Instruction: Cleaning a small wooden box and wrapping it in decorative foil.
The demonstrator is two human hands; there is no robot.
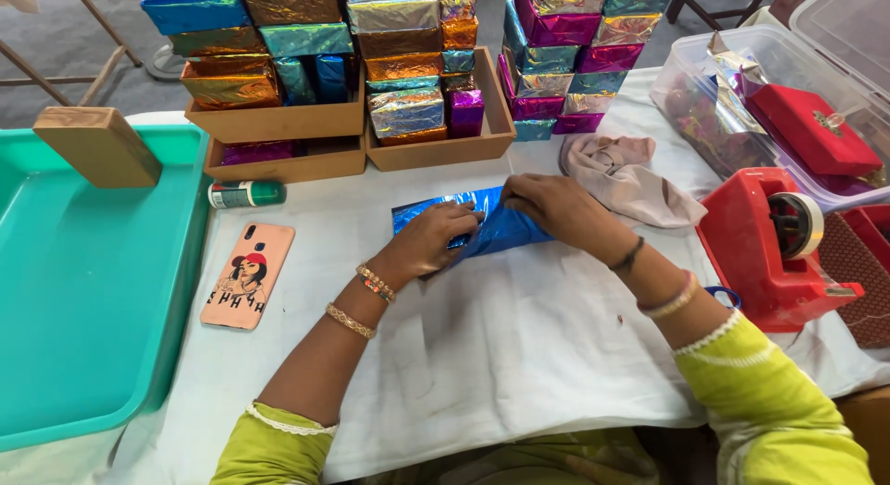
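Left grip (434, 241) and right grip (554, 207) both clamped on blue foil parcel (496, 227), pressed flat on white-covered desk (519, 346). Pink cloth (630, 179) just beyond right grip. Red tape dispenser (769, 248) further right. Phone (247, 275) and green tube (246, 194) left of left grip.

Bare cloth (519, 327) before stacked boxes (408, 68)
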